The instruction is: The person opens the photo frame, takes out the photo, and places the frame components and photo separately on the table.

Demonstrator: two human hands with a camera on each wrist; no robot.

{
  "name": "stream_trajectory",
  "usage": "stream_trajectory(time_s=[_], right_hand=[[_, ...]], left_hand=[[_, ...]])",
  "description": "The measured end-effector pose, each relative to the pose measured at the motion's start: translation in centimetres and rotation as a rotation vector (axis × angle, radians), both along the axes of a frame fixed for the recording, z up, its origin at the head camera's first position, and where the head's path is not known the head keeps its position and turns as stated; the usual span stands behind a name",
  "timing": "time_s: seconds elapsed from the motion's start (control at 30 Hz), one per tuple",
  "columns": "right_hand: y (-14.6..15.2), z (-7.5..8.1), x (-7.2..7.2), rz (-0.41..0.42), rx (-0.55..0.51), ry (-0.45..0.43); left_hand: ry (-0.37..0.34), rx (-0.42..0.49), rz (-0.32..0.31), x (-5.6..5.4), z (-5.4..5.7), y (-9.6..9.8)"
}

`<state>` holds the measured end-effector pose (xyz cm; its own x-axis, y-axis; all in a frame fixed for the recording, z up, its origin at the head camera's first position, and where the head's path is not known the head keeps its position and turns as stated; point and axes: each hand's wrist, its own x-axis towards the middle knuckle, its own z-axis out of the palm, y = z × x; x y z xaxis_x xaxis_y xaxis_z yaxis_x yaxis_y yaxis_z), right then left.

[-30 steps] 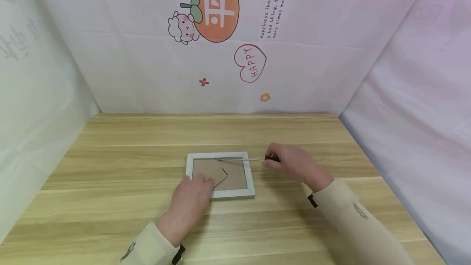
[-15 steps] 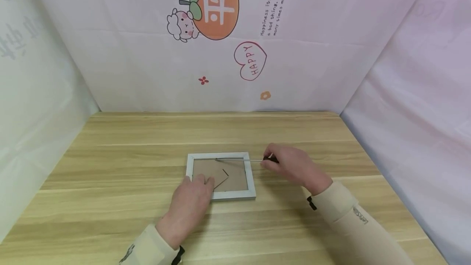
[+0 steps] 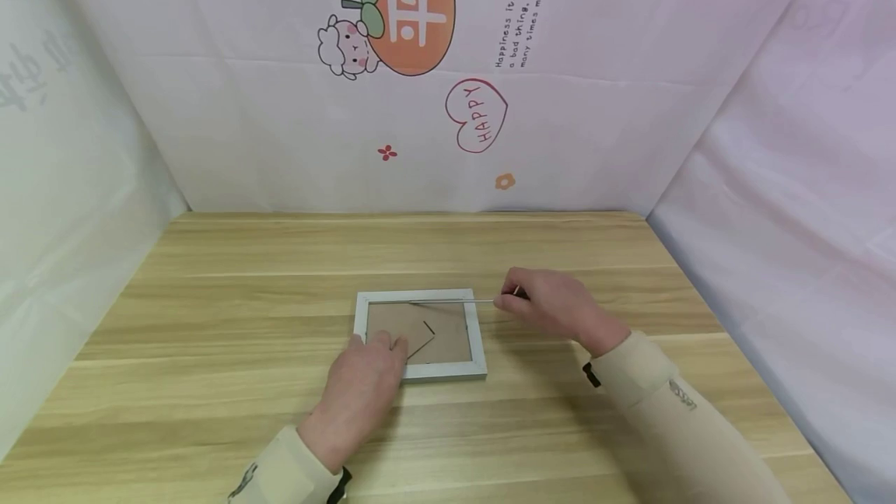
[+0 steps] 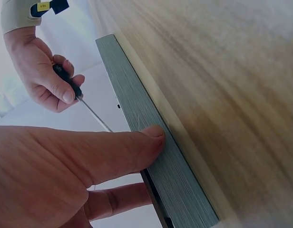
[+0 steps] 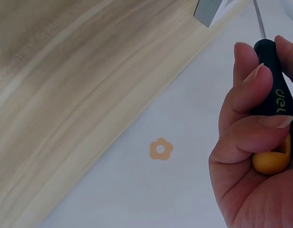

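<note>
A white-edged picture frame lies back side up on the table, its brown backing board showing dark angled lines. My left hand holds the frame's near left part, fingers over the backing and thumb along the grey outer side. In my right hand is a screwdriver with a dark green handle and yellow end, gripped by curled fingers. Its thin metal shaft reaches left across the frame's right rail and lies along the inner far edge. The tip is near the middle of that edge.
The wood-grain table extends around the frame on all sides. White printed cloth hangs behind it, and more cloth stands at the left and right edges. Small dark tabs stick out along the frame's inner edge.
My right hand has risen slightly and shifted a little left, so the screwdriver's shaft now lies more level along the frame's far edge. The left hand and the frame stay put.
</note>
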<state>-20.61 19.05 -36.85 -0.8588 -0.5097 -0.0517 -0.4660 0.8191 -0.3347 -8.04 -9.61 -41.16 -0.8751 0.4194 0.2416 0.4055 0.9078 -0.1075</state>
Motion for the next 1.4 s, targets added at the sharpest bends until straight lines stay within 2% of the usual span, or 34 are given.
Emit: stream_trajectory(time_s=[0.37, 0.73, 0.9, 1.07, 1.3, 1.4], right_hand=[[0.1, 0.7, -1.9, 0.002, -0.014, -0.147], [0.5, 1.0, -4.4, -0.005, -0.111, -0.408], [0.6, 1.0, -4.9, -0.020, -0.139, -0.451], [0.8, 0.7, -4.1, -0.032, -0.138, -0.407], [0.9, 1.0, -1.9, -0.008, -0.056, -0.162], [0.9, 1.2, -1.2, -0.003, -0.028, -0.099]], left_hand=[[-0.013, -0.018, 0.006, -0.1, 0.0, 0.0], [0.009, 0.016, 0.004, -0.1, -0.1, 0.0], [0.019, 0.010, 0.001, 0.0, -0.1, 0.0], [0.013, 0.007, -0.001, -0.1, -0.1, 0.1], [0.004, 0.004, -0.003, 0.0, 0.1, 0.1], [-0.012, 0.013, 0.005, 0.1, 0.2, 0.1]])
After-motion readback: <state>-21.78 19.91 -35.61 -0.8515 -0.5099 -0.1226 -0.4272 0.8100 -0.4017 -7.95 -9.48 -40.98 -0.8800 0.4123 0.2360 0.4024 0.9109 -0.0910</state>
